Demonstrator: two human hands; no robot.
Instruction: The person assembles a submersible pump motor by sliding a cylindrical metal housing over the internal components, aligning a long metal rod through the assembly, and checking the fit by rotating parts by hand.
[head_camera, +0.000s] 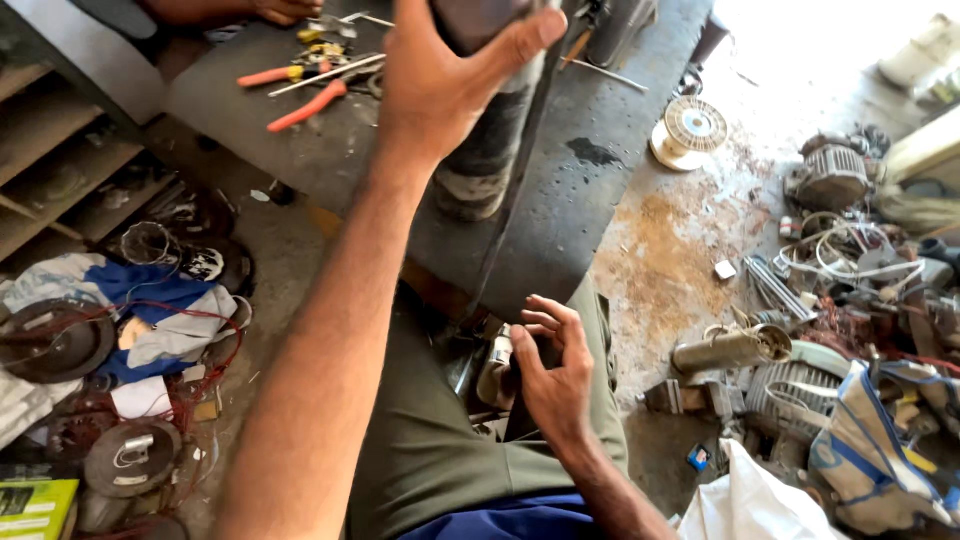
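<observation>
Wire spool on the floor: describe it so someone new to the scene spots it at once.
Start at the dark workbench and go to its far right edge. On the dusty floor just beyond lies the wire spool, flat and round, pale cream, with a hole at its centre. Everything else nearby is dark or rusty metal.

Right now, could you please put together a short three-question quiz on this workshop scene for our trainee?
1. True or false: the left hand grips the dark upright cylinder standing on the workbench.
2. Where is the right hand? A) on the orange-handled pliers B) low by the lap, fingers on a small metal part C) on the wire spool
3. Fill in: the wire spool lies on the ____.

Key: 1 true; 2 B; 3 floor.
</observation>
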